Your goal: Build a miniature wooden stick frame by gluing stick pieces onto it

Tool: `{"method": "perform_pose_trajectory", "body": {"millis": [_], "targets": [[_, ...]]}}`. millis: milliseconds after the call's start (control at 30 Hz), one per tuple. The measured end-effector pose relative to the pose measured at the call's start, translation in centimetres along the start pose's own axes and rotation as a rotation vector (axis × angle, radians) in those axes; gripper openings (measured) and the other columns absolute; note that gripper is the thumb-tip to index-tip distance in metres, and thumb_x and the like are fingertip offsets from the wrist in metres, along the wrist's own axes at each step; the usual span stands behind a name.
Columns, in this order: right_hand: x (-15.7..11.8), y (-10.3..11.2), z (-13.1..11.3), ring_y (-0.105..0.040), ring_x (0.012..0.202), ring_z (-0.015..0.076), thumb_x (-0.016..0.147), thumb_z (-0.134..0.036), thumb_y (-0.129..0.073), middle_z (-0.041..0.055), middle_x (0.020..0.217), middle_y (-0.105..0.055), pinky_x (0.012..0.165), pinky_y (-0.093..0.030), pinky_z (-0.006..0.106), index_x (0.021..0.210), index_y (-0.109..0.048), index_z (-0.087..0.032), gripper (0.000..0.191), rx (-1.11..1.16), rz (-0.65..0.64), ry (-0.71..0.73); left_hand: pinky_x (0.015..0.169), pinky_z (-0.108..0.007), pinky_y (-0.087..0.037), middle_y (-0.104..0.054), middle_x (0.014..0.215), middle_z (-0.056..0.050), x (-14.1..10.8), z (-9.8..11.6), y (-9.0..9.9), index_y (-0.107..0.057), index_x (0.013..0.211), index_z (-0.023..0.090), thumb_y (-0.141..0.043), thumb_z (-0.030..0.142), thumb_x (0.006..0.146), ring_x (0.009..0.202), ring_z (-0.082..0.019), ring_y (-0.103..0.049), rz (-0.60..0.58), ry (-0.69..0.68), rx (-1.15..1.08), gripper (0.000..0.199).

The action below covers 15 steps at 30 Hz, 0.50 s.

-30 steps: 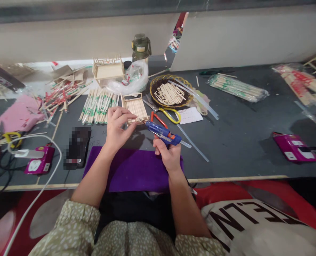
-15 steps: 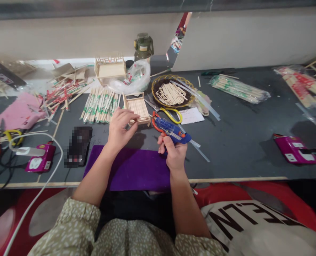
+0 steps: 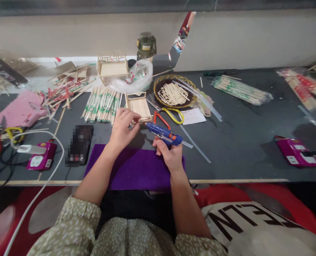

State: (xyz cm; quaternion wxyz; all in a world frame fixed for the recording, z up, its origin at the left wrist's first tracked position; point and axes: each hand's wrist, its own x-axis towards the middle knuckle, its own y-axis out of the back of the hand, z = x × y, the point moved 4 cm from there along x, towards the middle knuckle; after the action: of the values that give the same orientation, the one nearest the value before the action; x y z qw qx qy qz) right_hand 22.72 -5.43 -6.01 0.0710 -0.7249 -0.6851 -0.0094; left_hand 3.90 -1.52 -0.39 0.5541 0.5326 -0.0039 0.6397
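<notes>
My right hand is wrapped round a blue glue gun, a clear glue stick poking from its rear. The nozzle points left and reaches the fingertips of my left hand. Those fingers are pinched together at the near edge of a small frame of wooden sticks; whatever lies between them is too small to make out. Just right of the frame lie scissors with yellow and orange handles. Behind them a woven basket holds cut stick pieces.
A purple cloth lies under my forearms. Left are a phone, wrapped chopsticks and a power strip with a white cable. Behind stand a larger stick model and a green bottle. Bagged chopsticks lie right.
The glue gun in my right hand has moved left and turned, so its nozzle now meets my left fingertips. My left hand stays at the frame. The view has shifted slightly.
</notes>
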Motion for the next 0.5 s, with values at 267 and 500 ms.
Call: {"method": "perform_pose_trajectory", "body": {"millis": [267,500], "targets": [[0.16,0.15,0.08,-0.05,0.039,0.0076,0.079,-0.051,-0.075,0.0004,0.064,-0.07,0.04,-0.044,0.023,0.08,-0.071,-0.018,0.033,-0.032,0.02,-0.014,0.084,-0.037,-0.047,-0.068,0.081,0.0,0.13,0.14,0.13,-0.065,0.093,0.023,-0.064,0.018,0.092,0.09,-0.02,-0.058,0.009,-0.007,-0.04,0.005],[0.12,0.23,0.17,-0.05,0.04,0.0082,0.079,-0.054,-0.074,0.0004,0.064,-0.07,0.041,-0.044,0.024,0.079,-0.07,-0.019,0.035,-0.035,0.018,-0.007,0.088,-0.039,-0.049,-0.071,0.091,-0.002,0.12,-0.04,0.16,-0.068,0.093,0.024,-0.067,0.022,0.092,0.097,-0.021,-0.061,0.044,0.008,-0.048,0.002]]}}
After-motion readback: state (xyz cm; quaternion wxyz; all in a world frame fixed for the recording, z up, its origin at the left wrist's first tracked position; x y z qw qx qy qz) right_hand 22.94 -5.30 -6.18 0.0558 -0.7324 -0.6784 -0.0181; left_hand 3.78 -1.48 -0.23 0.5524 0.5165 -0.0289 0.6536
